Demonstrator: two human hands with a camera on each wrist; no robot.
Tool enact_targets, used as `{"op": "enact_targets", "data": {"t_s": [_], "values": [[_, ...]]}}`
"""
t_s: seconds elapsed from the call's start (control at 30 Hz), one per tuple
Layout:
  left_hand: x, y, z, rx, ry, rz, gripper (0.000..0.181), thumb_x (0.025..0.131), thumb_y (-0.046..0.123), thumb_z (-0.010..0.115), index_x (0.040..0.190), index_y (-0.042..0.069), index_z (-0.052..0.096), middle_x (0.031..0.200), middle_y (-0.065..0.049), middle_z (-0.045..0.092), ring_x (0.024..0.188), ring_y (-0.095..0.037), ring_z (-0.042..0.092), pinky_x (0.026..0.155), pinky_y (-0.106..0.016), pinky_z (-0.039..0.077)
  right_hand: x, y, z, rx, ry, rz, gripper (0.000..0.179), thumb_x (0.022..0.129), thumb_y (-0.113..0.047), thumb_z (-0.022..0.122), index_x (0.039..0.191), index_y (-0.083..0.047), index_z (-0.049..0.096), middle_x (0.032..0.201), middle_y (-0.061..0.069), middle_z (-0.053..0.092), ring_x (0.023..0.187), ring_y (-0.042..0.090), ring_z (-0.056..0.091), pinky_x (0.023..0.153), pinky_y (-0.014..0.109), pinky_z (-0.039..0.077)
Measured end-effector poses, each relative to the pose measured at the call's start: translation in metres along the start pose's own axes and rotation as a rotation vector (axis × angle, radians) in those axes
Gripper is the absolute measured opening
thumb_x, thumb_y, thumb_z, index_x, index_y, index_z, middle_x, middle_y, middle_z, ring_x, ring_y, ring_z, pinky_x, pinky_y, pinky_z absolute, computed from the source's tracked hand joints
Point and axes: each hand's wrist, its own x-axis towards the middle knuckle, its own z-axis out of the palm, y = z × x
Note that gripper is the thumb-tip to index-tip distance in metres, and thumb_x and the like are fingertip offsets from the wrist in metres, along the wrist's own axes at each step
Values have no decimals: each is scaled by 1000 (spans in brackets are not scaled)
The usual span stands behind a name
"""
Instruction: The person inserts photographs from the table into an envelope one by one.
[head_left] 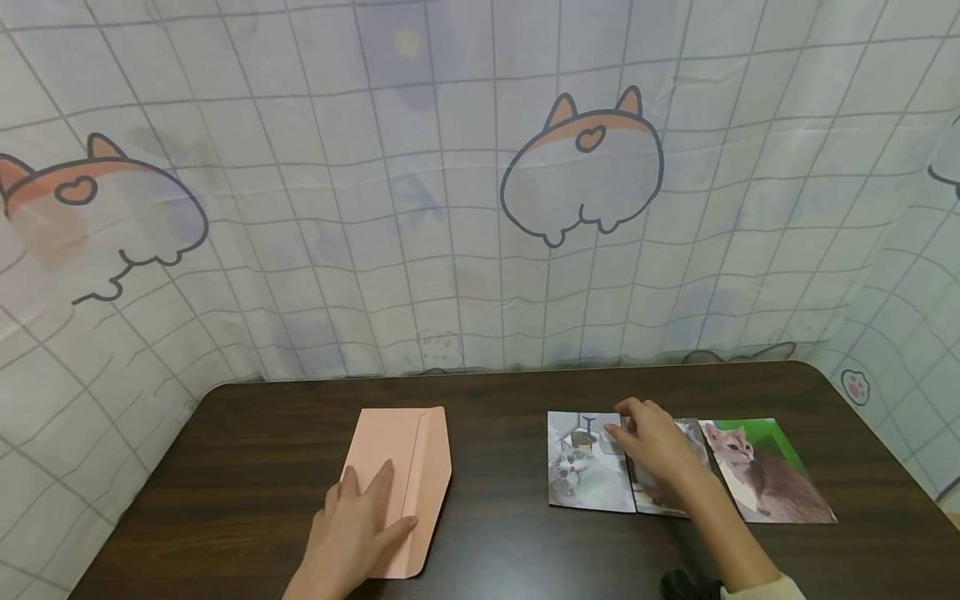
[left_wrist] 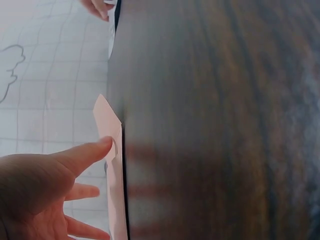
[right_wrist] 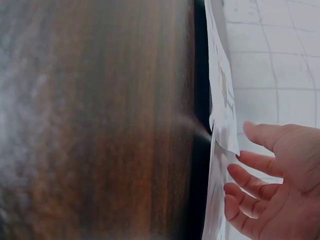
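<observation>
A pink paper envelope (head_left: 431,483) with a flap fold lies on the left of the table. My left hand (head_left: 348,525) rests on it, fingers spread; in the left wrist view the thumb (left_wrist: 102,146) meets its edge. On the right lie three picture cards side by side: a grey-and-white cat card (head_left: 592,487), a middle card (head_left: 692,429) partly hidden by my hand, and a cat card with green background (head_left: 780,475). Over the seam of the left and middle cards is my right hand (head_left: 656,442), thumb and forefinger parted, fingers loosely bent at the card edge in the right wrist view.
The dark wood table (head_left: 498,467) has rounded far corners. A white grid-patterned curtain (head_left: 450,208) with cartoon corgis hangs right behind it and at both sides. A dark object (head_left: 678,583) sits by my right wrist near the front.
</observation>
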Motion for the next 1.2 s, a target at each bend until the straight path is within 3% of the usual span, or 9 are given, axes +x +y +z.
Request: {"op": "enact_targets", "data": {"t_s": [0.33,0.57,0.87,1.2], "values": [[0,-4,2,10,11,12,76,91,50,79,151,9,57,144,-40,46,123,-59,50,85,-73,49,5,1,-1,-8,-14,10,41,102,-17,69,128,14,61,88,11,59,79,22,54,70,41,47],[1,-5,3,13,12,14,74,91,52,77,150,11,59,147,-44,43,125,-63,49,88,-74,48,7,2,-1,-13,-35,25,42,103,-19,67,128,14,61,89,11,59,79,22,54,70,42,47],[3,-7,3,9,-10,26,69,93,51,75,149,12,60,148,-46,42,125,-66,49,91,-75,48,9,2,-1,5,-36,35,29,102,-16,68,118,8,66,88,10,58,77,22,52,67,38,45],[5,-9,5,35,12,40,68,93,47,77,148,10,61,137,-60,36,127,-71,46,90,-74,49,11,0,-2,12,-39,61,21,100,-12,69,113,5,67,87,10,58,77,22,53,66,38,44]]}}
